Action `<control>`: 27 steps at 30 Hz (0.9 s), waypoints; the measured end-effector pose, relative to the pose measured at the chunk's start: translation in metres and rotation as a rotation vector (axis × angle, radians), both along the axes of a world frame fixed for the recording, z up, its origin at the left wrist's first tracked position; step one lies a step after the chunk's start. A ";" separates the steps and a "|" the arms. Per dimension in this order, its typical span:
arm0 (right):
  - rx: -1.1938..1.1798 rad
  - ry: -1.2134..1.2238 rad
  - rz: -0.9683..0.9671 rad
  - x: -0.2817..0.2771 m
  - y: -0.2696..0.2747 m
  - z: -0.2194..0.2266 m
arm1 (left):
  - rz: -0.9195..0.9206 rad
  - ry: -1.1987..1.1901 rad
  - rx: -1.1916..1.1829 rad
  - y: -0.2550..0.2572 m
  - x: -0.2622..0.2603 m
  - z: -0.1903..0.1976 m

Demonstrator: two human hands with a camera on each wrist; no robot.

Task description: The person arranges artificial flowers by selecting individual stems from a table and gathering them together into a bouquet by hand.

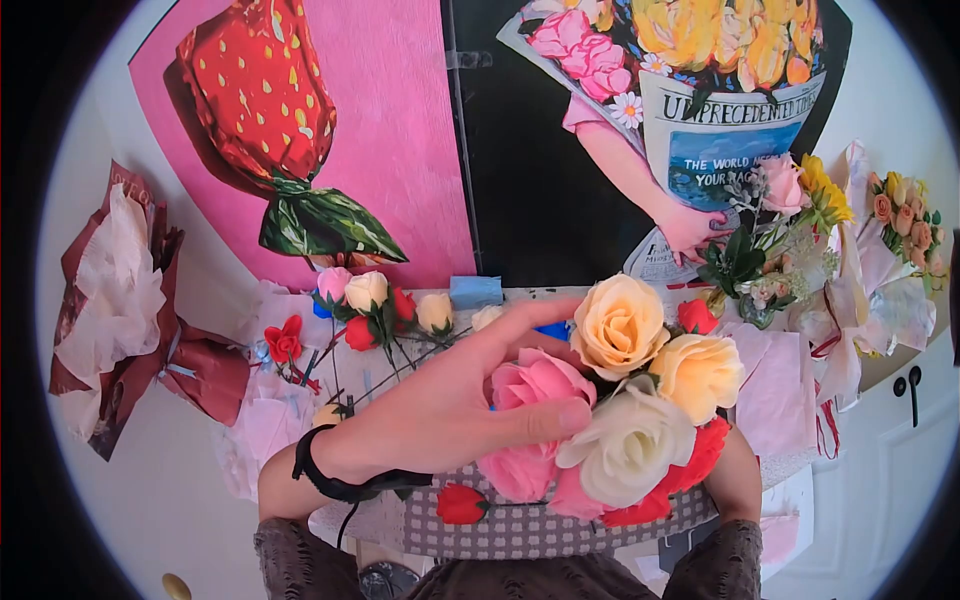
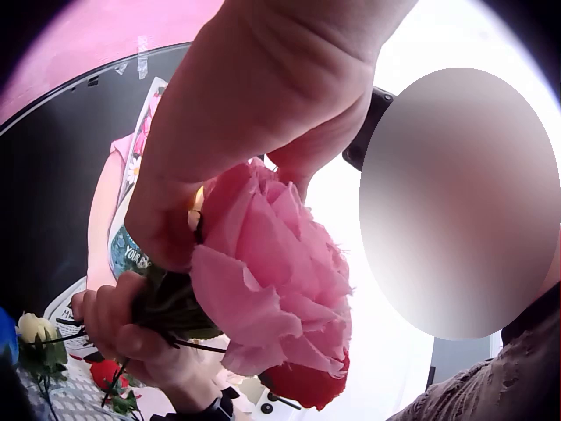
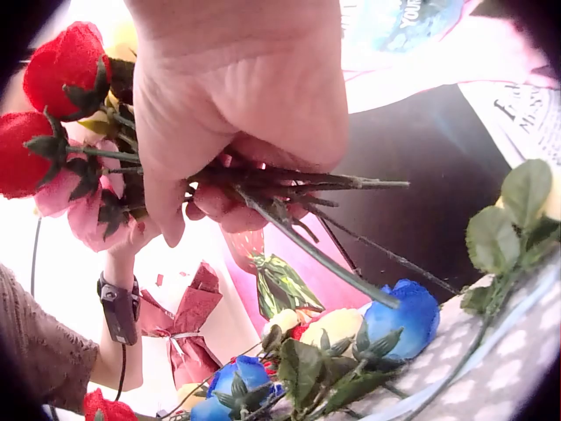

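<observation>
My right hand [image 3: 245, 114] grips a bunch of artificial rose stems [image 3: 298, 189], their cut ends sticking out past the fist. In the head view that hand is hidden beneath the blooms. The bouquet has peach roses [image 1: 620, 325], a white rose [image 1: 640, 445], pink roses [image 1: 525, 470] and red roses [image 1: 690, 480]. My left hand [image 1: 440, 410] reaches over from the left, its thumb along one side of a pink rose [image 2: 263, 272] and the fingers round the other side. Under the bouquet, a loose red rose [image 1: 462, 504] lies on the grey checked cloth [image 1: 430, 535].
More loose roses [image 1: 365, 292], including blue ones [image 3: 399, 320], lie along the table's back. A dark red wrapped bundle [image 1: 120, 310] stands left. Wrapped bouquets [image 1: 850, 290] and pink paper [image 1: 775, 385] are at right. Two large paintings [image 1: 420, 100] stand behind the table.
</observation>
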State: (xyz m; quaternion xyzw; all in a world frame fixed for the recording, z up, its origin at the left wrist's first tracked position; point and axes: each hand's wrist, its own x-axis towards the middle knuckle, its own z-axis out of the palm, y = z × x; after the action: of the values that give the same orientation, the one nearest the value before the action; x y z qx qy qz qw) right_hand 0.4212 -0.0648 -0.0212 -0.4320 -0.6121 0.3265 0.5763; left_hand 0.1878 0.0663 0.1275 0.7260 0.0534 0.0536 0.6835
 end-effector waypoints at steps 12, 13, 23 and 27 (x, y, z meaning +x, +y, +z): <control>-0.291 0.010 -0.022 -0.029 0.005 0.078 | -0.154 0.040 0.083 -0.006 0.018 0.001; -0.281 -0.033 -0.052 -0.029 0.004 0.079 | -0.152 0.052 0.127 -0.008 0.019 0.001; 0.130 -0.505 0.015 -0.011 0.018 0.054 | -0.202 0.259 0.537 -0.008 0.029 0.029; -0.044 -0.496 -0.060 -0.004 0.018 0.038 | -0.136 0.218 0.630 -0.013 0.035 0.033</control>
State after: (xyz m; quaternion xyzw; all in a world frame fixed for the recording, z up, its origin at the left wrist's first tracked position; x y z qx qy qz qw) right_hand 0.4174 -0.0465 0.0165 -0.5292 -0.7145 0.2067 0.4083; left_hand 0.2232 0.0536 0.1600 0.9049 0.0585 -0.0562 0.4179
